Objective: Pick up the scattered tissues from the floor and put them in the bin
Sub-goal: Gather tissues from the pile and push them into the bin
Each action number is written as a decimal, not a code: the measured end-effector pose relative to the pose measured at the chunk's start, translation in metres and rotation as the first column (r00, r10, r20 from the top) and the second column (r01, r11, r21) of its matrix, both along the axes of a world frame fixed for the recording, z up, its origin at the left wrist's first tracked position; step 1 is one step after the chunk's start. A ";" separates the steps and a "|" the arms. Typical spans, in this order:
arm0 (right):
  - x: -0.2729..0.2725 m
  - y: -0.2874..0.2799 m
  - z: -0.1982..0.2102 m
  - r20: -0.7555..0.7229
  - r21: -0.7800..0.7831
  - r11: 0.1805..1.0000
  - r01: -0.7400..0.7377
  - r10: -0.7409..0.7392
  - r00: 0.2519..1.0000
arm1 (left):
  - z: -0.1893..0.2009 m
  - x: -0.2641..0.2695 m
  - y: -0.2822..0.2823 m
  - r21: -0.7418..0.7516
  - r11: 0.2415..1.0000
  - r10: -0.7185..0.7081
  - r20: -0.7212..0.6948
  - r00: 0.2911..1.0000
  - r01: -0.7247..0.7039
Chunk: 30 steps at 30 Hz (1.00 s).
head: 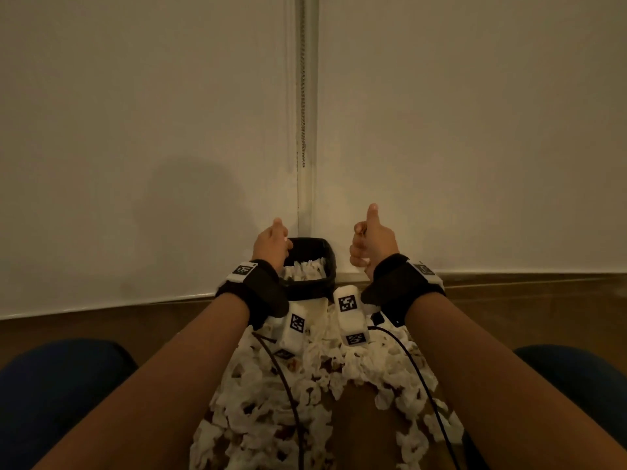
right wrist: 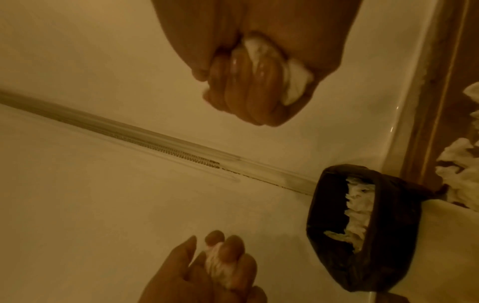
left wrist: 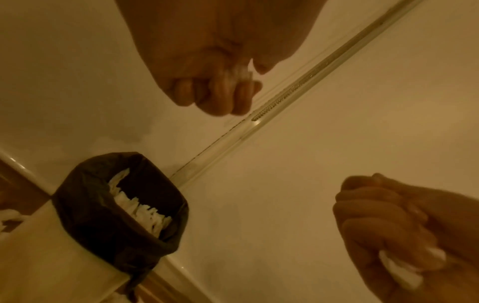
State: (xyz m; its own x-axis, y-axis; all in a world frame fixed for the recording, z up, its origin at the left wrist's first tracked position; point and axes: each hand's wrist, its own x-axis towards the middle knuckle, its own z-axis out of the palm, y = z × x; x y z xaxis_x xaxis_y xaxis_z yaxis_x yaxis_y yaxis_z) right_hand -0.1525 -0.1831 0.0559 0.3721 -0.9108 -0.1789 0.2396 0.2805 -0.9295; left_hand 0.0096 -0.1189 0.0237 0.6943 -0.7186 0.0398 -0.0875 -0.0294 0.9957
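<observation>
- Left hand (head: pixel 271 244) raised over the left rim of the bin (head: pixel 327 256), fingers curled tight round a small wad of tissue (left wrist: pixel 239 71); only a sliver of white shows between the fingers in the left wrist view
- Right hand (head: pixel 371 244) raised just right of the bin, apart from it, thumb sticking up, other fingers closed in a fist round a second tissue wad (right wrist: pixel 295 82) that bulges out at the side of the fist
- Both hands side by side at about the same height, not touching each other
- Bin is pale-bodied with a black liner bag (left wrist: pixel 85 205) folded over the rim, standing on the floor against the white wall (head: pixel 135 130), right at a vertical seam in the wall
- Crumpled white tissues in the bin (head: pixel 305 271) already fill much of it
- Many scattered tissues (head: pixel 271 418) cover the wooden floor (head: pixel 509 307) from the near side of the bin back toward the person, between the forearms
- Wrist cameras (head: pixel 349 313) with black cables (head: pixel 420 385) hang under both wrists
- Blue-clad knees (head: pixel 57 378) at the lower corners of the head view
</observation>
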 end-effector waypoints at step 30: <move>0.107 -0.092 -0.151 -0.781 -0.221 0.915 -0.339 0.042 0.623 | -0.126 0.074 -0.093 0.442 0.896 -0.293 0.513 0.807 0.044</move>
